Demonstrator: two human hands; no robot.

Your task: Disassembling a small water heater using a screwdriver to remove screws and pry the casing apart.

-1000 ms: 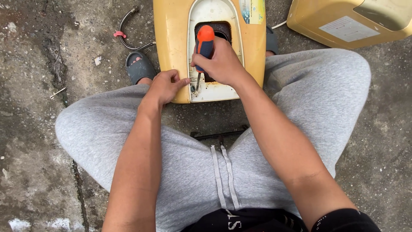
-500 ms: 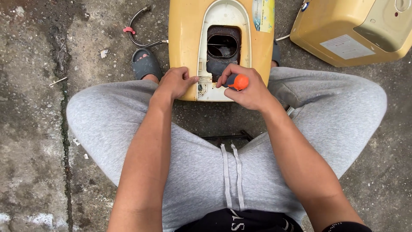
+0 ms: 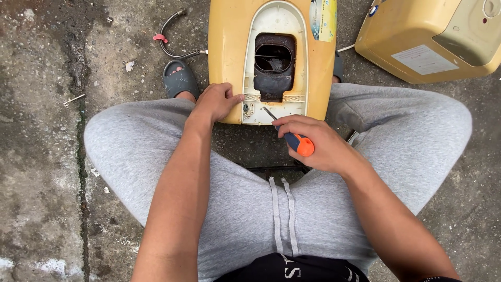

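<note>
A yellowed appliance casing (image 3: 225,57) lies on the ground between my knees, with a white inner panel (image 3: 275,18) and a dark rusty opening (image 3: 274,60). My left hand (image 3: 215,102) rests on its near edge, fingers touching the panel's lower left corner. My right hand (image 3: 313,142) grips a screwdriver (image 3: 298,143) with an orange and blue handle. Its thin shaft points up and left toward the panel's bottom edge, the tip just off it.
A second yellowed appliance body (image 3: 417,39) lies at the upper right. A braided hose (image 3: 175,49) with a red fitting curves on the rough concrete left of the casing. My grey slipper (image 3: 180,78) shows beside it. Grey trousers fill the foreground.
My right hand has pulled the screwdriver back from the dark opening down to the panel's bottom edge. The left hand stays on the casing's near edge.
</note>
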